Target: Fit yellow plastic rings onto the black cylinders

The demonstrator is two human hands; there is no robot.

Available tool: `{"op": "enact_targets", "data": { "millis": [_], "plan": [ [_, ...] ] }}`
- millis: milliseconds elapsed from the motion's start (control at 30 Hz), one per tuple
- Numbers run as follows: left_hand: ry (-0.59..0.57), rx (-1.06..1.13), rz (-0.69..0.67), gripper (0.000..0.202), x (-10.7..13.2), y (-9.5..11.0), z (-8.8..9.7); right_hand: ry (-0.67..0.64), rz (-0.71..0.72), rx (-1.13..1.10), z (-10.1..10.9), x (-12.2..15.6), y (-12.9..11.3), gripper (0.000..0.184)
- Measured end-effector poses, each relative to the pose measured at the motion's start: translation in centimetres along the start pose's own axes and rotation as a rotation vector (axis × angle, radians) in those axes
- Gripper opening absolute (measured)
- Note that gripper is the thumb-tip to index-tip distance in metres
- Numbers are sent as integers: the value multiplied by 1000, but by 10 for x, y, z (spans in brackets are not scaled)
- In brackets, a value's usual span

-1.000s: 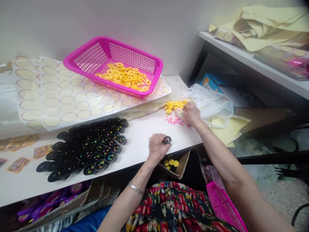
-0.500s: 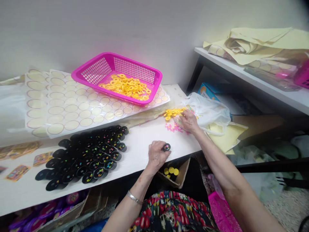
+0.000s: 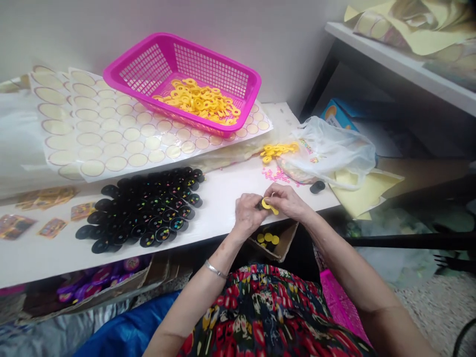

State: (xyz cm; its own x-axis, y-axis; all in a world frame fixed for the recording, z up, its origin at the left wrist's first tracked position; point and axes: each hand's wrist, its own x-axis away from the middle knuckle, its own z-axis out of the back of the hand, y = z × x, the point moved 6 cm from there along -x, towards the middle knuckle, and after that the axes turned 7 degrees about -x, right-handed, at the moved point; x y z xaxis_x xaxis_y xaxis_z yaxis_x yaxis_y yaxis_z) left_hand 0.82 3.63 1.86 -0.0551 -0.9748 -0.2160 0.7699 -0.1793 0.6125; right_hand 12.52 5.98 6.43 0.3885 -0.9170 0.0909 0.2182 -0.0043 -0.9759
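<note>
At the table's front edge my left hand (image 3: 247,213) is closed around a small black cup (image 3: 261,204), mostly covered by the fingers. My right hand (image 3: 287,201) pinches a yellow plastic piece with a ring end (image 3: 266,204) right against that cup's mouth. Behind the hands lie scattered pink beads (image 3: 275,174) and a small pile of yellow ring pieces (image 3: 277,150). Another black cup (image 3: 317,187) lies to the right. Many black cups with colourful bits inside (image 3: 148,208) stand in rows on the left.
A pink basket (image 3: 148,101) of yellow ring pieces rests on sticker sheets (image 3: 111,136) at the back. A clear plastic bag (image 3: 334,148) lies at right, beneath a white shelf (image 3: 405,62). Below the table edge is a cardboard box (image 3: 288,243) with yellow-topped pieces.
My right hand has come from the yellow pile to my left hand, bringing a yellow ring piece to the cup. The view has tilted down, and the black cup at right now shows.
</note>
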Motion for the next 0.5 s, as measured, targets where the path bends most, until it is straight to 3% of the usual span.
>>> {"op": "enact_targets", "data": {
  "millis": [167,333,500],
  "plan": [
    [-8,5,3,21,-1,0,0,16,12,50,-4,-4,-3,6],
    [-36,32,9,21,0,1,1,72,-158,-125,-5,-4,17,14],
    [-31,302,-38,29,2,0,10,123,-167,-135,-7,-1,21,16]
  ]
}}
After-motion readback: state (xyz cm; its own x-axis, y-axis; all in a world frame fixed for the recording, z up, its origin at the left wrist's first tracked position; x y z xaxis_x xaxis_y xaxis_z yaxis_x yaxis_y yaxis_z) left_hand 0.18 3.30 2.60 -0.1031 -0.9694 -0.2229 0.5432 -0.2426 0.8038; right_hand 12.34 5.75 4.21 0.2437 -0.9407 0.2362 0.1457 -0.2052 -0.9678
